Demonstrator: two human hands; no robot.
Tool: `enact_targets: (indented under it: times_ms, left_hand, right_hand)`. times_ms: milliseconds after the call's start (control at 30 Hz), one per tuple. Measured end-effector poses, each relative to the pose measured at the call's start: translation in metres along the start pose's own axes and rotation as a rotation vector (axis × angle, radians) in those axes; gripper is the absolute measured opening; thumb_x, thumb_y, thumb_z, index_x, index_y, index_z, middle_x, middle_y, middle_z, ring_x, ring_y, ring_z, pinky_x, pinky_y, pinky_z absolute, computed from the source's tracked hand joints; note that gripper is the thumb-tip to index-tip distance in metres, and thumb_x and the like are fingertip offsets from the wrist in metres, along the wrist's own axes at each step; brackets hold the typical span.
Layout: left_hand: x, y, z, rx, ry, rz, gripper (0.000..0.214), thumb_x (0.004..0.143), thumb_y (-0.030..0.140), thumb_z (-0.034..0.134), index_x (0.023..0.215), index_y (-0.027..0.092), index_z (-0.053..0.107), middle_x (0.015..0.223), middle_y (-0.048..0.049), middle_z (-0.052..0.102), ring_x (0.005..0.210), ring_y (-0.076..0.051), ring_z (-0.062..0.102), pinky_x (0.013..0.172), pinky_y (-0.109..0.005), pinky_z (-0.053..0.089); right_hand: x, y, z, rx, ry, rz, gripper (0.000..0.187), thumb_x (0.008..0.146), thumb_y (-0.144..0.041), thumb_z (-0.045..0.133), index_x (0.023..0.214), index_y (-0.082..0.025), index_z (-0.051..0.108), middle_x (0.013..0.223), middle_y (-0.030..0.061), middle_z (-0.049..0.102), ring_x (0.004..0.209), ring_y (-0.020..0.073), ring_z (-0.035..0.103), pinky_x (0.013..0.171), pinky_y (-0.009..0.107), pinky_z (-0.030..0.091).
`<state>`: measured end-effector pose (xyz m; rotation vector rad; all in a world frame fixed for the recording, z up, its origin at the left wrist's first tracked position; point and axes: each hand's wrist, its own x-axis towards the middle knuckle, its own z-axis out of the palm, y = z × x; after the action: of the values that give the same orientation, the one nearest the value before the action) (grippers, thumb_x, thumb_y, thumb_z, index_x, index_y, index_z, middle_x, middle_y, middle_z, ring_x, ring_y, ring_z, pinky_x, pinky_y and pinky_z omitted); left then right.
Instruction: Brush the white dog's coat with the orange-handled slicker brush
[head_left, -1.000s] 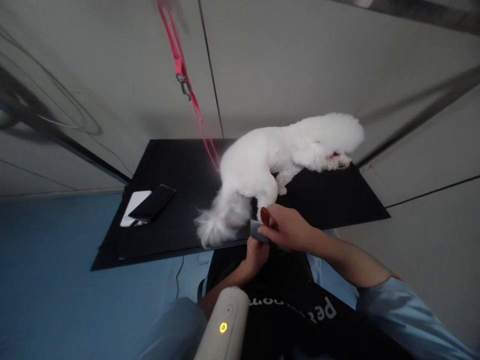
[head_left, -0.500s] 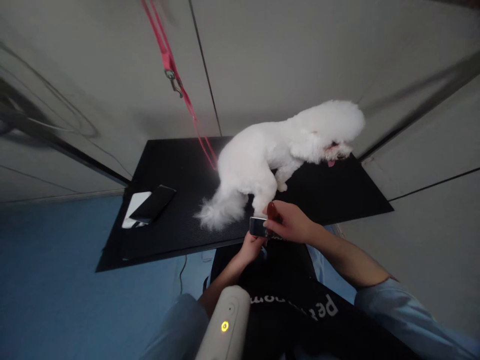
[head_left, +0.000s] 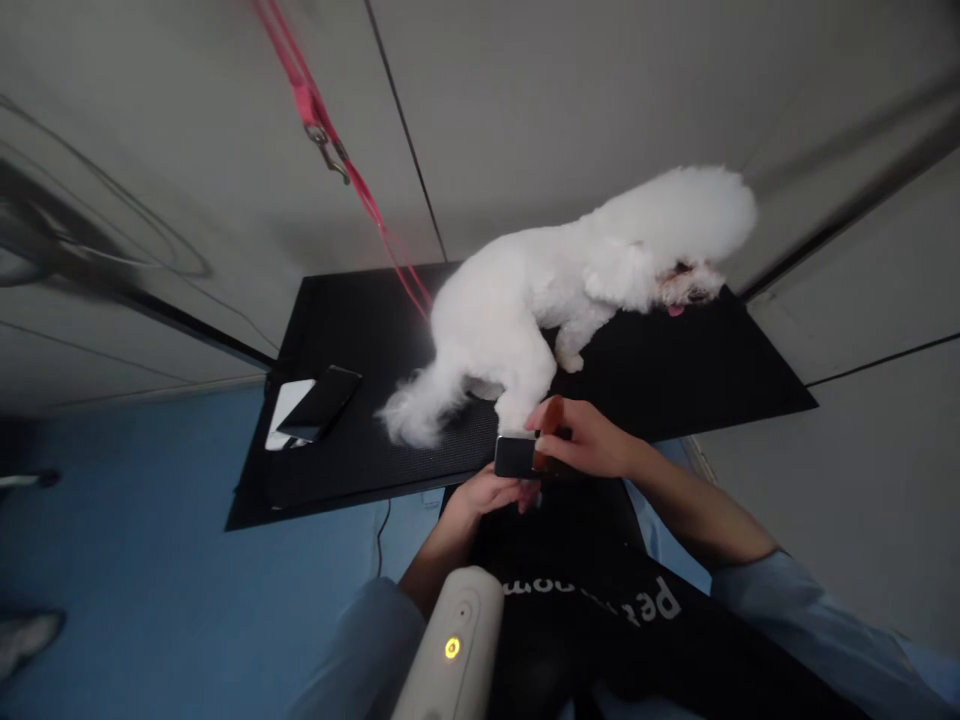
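Observation:
A white, fluffy dog (head_left: 517, 300) stands on a black grooming table (head_left: 420, 470), its head to the right and its tail to the left. My right hand (head_left: 592, 438) is closed round the orange-brown handle of a slicker brush (head_left: 515, 457). The brush's dark rectangular head is at the lower end of the dog's near hind leg (head_left: 517, 405). Just below the brush, my left hand (head_left: 487, 492) is closed at the foot of that leg. The paw and part of my left fingers are hidden behind the brush head.
A pink leash (head_left: 360, 190) with a metal clip hangs down behind the dog. On the table's left lie a black flat object (head_left: 321, 404) and a white one (head_left: 289, 412) under it. A white device (head_left: 454, 640) with a yellow light rises in front of me.
The view has shifted a little. The brush head has turned to show more of its dark face, and my left hand sits slightly lower and farther left. Both grips stay closed.

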<state>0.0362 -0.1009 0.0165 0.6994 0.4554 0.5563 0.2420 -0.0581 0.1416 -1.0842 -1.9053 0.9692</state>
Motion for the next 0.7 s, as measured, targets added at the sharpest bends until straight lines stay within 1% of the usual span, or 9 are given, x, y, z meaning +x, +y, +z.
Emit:
enact_targets:
  times_ms: [133, 267, 367, 400, 500, 567, 633, 667, 700]
  left_hand:
    - [0.002, -0.009, -0.011, -0.118, -0.145, -0.085, 0.051, 0.064, 0.059, 0.078, 0.065, 0.019, 0.048, 0.051, 0.002, 0.044, 0.046, -0.012, 0.047, 0.047, -0.028, 0.036]
    - [0.004, -0.02, -0.018, -0.139, -0.198, -0.142, 0.051, 0.065, 0.06, 0.077, 0.064, 0.019, 0.045, 0.051, 0.0016, 0.043, 0.046, -0.013, 0.046, 0.047, -0.028, 0.034]
    - [0.006, -0.027, -0.023, -0.166, -0.206, -0.146, 0.05, 0.065, 0.057, 0.079, 0.067, 0.019, 0.047, 0.053, 0.002, 0.044, 0.046, -0.013, 0.047, 0.047, -0.027, 0.034]
    - [0.006, -0.029, -0.024, -0.166, -0.21, -0.147, 0.049, 0.066, 0.057, 0.079, 0.068, 0.019, 0.048, 0.054, 0.0018, 0.046, 0.046, -0.013, 0.047, 0.047, -0.027, 0.034]
    - [0.007, -0.033, -0.03, -0.116, -0.21, -0.141, 0.048, 0.068, 0.058, 0.079, 0.071, 0.017, 0.054, 0.057, 0.0005, 0.05, 0.048, -0.013, 0.05, 0.048, -0.027, 0.036]
    - [0.006, -0.035, -0.035, -0.059, -0.162, -0.128, 0.049, 0.069, 0.059, 0.078, 0.072, 0.016, 0.057, 0.058, -0.0006, 0.053, 0.05, -0.014, 0.052, 0.05, -0.027, 0.038]
    - [0.007, -0.034, -0.041, 0.018, -0.07, -0.15, 0.051, 0.067, 0.061, 0.08, 0.073, 0.015, 0.059, 0.06, -0.0018, 0.056, 0.053, -0.014, 0.054, 0.051, -0.027, 0.04]
    - [0.007, -0.033, -0.043, 0.06, -0.009, -0.172, 0.052, 0.065, 0.062, 0.081, 0.074, 0.014, 0.061, 0.062, -0.0022, 0.058, 0.054, -0.013, 0.054, 0.052, -0.027, 0.041]
    - [0.009, -0.032, -0.046, 0.099, 0.05, -0.194, 0.054, 0.063, 0.062, 0.083, 0.076, 0.013, 0.062, 0.064, -0.0025, 0.06, 0.056, -0.013, 0.055, 0.053, -0.026, 0.042]
  right_hand:
    - [0.002, 0.009, 0.008, 0.023, 0.326, 0.054, 0.017, 0.088, -0.04, 0.06, 0.091, -0.023, 0.059, 0.098, 0.0084, 0.069, 0.083, 0.0212, 0.067, 0.074, 0.035, 0.055]
    - [0.002, 0.017, 0.013, 0.042, 0.096, 0.035, 0.013, 0.084, -0.034, 0.064, 0.089, -0.022, 0.061, 0.088, 0.0045, 0.07, 0.08, 0.0201, 0.067, 0.076, 0.035, 0.056]
    - [0.005, 0.021, 0.014, 0.041, 0.376, 0.087, 0.014, 0.086, -0.034, 0.06, 0.091, -0.021, 0.06, 0.088, 0.0059, 0.069, 0.081, 0.0201, 0.067, 0.076, 0.035, 0.055]
    - [0.006, 0.023, 0.014, 0.055, 0.391, 0.068, 0.013, 0.085, -0.034, 0.061, 0.091, -0.022, 0.06, 0.09, 0.0063, 0.069, 0.082, 0.0203, 0.066, 0.077, 0.035, 0.055]
    - [0.01, 0.033, 0.01, 0.131, 0.198, 0.017, 0.013, 0.079, -0.033, 0.068, 0.083, -0.022, 0.061, 0.082, 0.0031, 0.068, 0.075, 0.0192, 0.066, 0.072, 0.033, 0.055]
    - [0.012, 0.044, 0.002, 0.167, 0.38, 0.063, 0.015, 0.08, -0.035, 0.066, 0.082, -0.023, 0.058, 0.074, -0.0001, 0.062, 0.067, 0.0169, 0.062, 0.066, 0.031, 0.053]
    - [0.013, 0.056, -0.011, 0.182, 0.774, 0.11, 0.019, 0.082, -0.039, 0.062, 0.083, -0.023, 0.051, 0.068, -0.0028, 0.056, 0.061, 0.0148, 0.056, 0.06, 0.029, 0.049]
    - [0.013, 0.059, -0.018, 0.201, 0.903, 0.119, 0.021, 0.083, -0.04, 0.062, 0.083, -0.024, 0.048, 0.066, -0.0037, 0.053, 0.058, 0.0138, 0.054, 0.058, 0.028, 0.047]
    - [0.013, 0.061, -0.023, 0.244, 0.941, 0.123, 0.024, 0.084, -0.042, 0.062, 0.084, -0.024, 0.047, 0.064, -0.004, 0.052, 0.055, 0.0131, 0.052, 0.055, 0.028, 0.044]
